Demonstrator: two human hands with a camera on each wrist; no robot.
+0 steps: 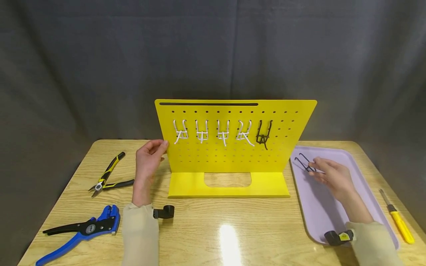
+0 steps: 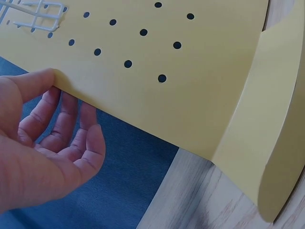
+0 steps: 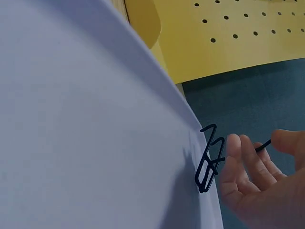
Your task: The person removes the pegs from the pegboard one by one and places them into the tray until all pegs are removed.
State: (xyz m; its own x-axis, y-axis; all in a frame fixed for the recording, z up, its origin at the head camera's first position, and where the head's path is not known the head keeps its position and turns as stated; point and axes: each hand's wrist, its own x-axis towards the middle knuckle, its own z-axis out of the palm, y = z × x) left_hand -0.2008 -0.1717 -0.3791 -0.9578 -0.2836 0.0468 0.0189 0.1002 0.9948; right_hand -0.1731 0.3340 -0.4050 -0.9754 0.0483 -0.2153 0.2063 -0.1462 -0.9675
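A yellow pegboard (image 1: 213, 162) stands upright on its folded base. My left hand (image 1: 149, 159) pinches its left edge, thumb on the front face and fingers behind, as the left wrist view shows. Across the board hang several white wire hooks (image 1: 223, 133) in one row, with a black wire hook (image 1: 263, 135) at the right end. My right hand (image 1: 332, 177) holds another black pegboard hook (image 3: 207, 162) by its prong, over the lilac tray (image 1: 319, 218). That hook's two bent ends point away from the fingers, toward the board.
On the left lie black-and-yellow cutting pliers (image 1: 106, 177) and a blue wire stripper (image 1: 86, 229). A yellow-handled screwdriver (image 1: 397, 218) is at the far right, beside the tray. Dark curtain (image 1: 213, 51) hangs behind the wooden table (image 1: 196, 225).
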